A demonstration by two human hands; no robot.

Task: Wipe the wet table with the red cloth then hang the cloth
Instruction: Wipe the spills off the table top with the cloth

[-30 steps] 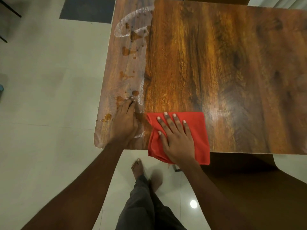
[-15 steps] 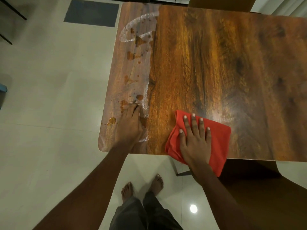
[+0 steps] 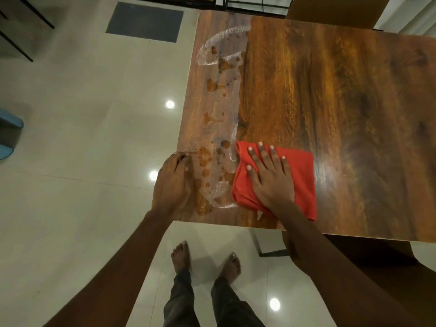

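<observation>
A folded red cloth [image 3: 299, 175] lies on the brown wooden table [image 3: 342, 102] near its front edge. My right hand [image 3: 269, 178] presses flat on the cloth with straight, spread fingers. Wet streaks and drops [image 3: 221, 90] run along the table's left strip, from the far corner down to the cloth's left edge. My left hand [image 3: 172, 182] rests on the table's front left corner, its fingers lying along the left edge.
Pale glossy floor tiles [image 3: 82, 138] spread to the left and below. A dark mat [image 3: 144, 21] lies on the floor at the back. A blue object [image 3: 9, 133] sits at the far left. A chair [image 3: 354, 267] stands under the table's front edge by my feet.
My right hand slid the cloth right along the front edge, then back left and inward up to the wet strip. My left hand shifted out to the table's left edge.
</observation>
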